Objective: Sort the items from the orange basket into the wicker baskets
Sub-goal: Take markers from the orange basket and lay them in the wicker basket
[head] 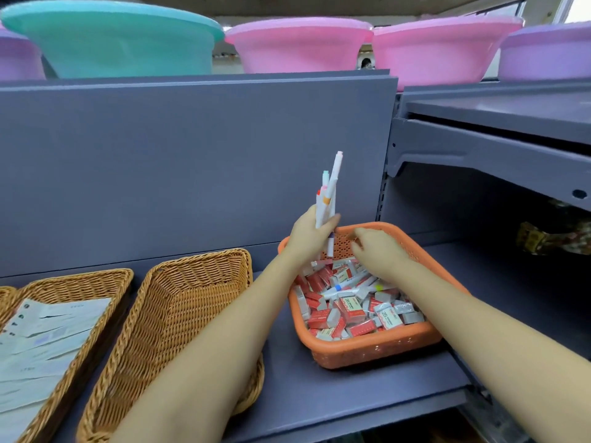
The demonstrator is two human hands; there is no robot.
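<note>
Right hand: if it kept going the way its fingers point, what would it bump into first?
Probably the orange basket's far wall, just ahead of the right hand; depth is hard to judge.

Both forearms are bare from the frame's lower edge up to the wrists, with no sleeves showing. The left hand (pixel 308 233) and right hand (pixel 377 249) wear no gloves, rings or watch.

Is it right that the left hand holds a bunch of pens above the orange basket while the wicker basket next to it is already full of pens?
Not quite. The head view shows the nearer wicker basket empty; the left hand does hold the pens above the orange basket.
</note>
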